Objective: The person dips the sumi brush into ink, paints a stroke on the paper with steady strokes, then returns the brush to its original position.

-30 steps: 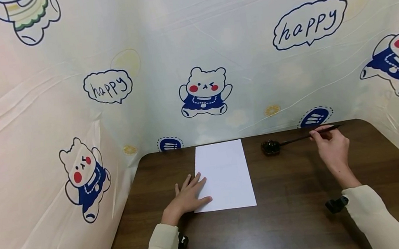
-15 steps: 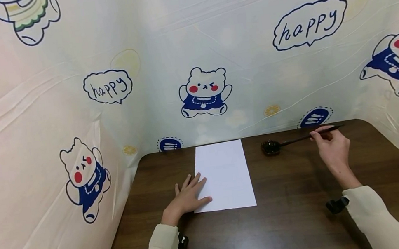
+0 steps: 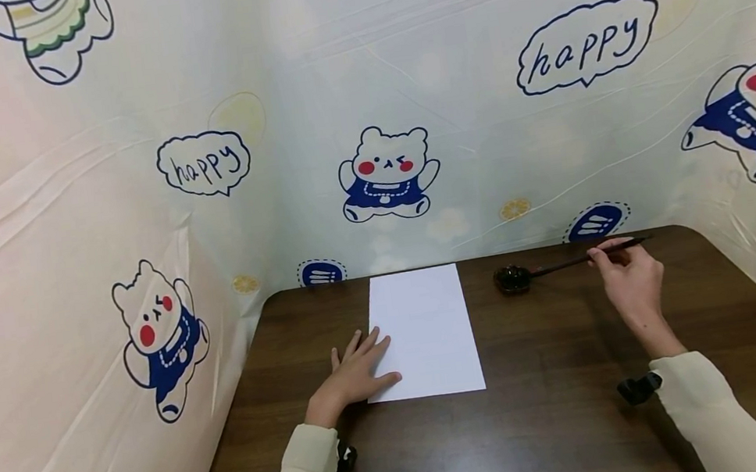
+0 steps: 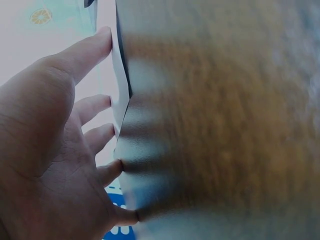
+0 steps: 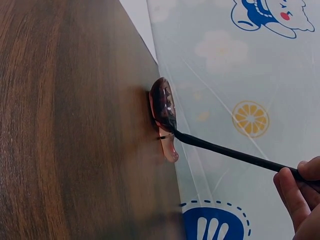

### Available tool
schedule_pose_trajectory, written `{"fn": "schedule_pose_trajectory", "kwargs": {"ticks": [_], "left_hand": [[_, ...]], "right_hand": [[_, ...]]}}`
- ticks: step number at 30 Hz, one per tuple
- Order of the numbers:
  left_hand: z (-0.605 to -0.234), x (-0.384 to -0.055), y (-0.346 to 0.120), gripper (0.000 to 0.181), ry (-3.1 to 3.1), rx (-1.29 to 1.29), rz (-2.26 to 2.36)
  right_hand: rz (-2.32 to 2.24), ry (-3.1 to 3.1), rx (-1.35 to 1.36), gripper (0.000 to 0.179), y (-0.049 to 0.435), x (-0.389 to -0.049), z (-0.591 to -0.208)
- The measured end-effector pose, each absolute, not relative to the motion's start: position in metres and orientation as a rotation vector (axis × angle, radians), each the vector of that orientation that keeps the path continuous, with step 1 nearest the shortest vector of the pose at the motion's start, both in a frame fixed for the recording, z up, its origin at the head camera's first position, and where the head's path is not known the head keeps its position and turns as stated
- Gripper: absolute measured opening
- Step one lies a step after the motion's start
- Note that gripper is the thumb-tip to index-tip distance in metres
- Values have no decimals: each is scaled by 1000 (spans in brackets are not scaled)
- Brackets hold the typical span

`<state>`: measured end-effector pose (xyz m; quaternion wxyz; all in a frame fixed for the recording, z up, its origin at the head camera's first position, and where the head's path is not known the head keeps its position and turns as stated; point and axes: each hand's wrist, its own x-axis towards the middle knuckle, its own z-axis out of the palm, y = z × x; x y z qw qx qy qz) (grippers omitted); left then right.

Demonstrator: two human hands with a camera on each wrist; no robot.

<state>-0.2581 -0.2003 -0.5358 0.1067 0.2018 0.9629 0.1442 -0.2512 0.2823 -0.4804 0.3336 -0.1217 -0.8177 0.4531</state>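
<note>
A blank white sheet of paper [image 3: 427, 324] lies lengthwise on the dark wooden table. The left hand [image 3: 353, 375], fingers spread, rests on its left edge; in the left wrist view that hand [image 4: 60, 145] shows its fingertips on paper and tabletop. Off to the right, the right hand [image 3: 632, 283] pinches a slim dark brush [image 3: 559, 266] between thumb and fingers. The brush's far end reaches a small glossy dark dish [image 3: 513, 280]. Seen from the right wrist, the dish [image 5: 162, 102] is reddish and translucent with a short tab; the brush's tip is hidden at its rim.
The brown table [image 3: 475, 452] ends at a rear edge just behind the paper and dish. A pale cloth printed with bears [image 3: 388, 176] hangs behind and on both sides. Each wrist wears a small black camera [image 3: 639, 389].
</note>
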Motion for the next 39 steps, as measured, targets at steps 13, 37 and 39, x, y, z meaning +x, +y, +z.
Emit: {"fn": "schedule_pose_trajectory", "kwargs": {"ticks": [13, 37, 39], "left_hand": [[-535, -258, -199, 80, 2840, 598, 421], [-533, -256, -199, 79, 2853, 601, 437], [-533, -256, -199, 79, 2853, 603, 437]], "right_hand": [[1173, -2129, -304, 28, 285, -250, -480], [1156, -2109, -276, 27, 287, -246, -473], [1155, -2105, -267, 26, 287, -245, -472]]}}
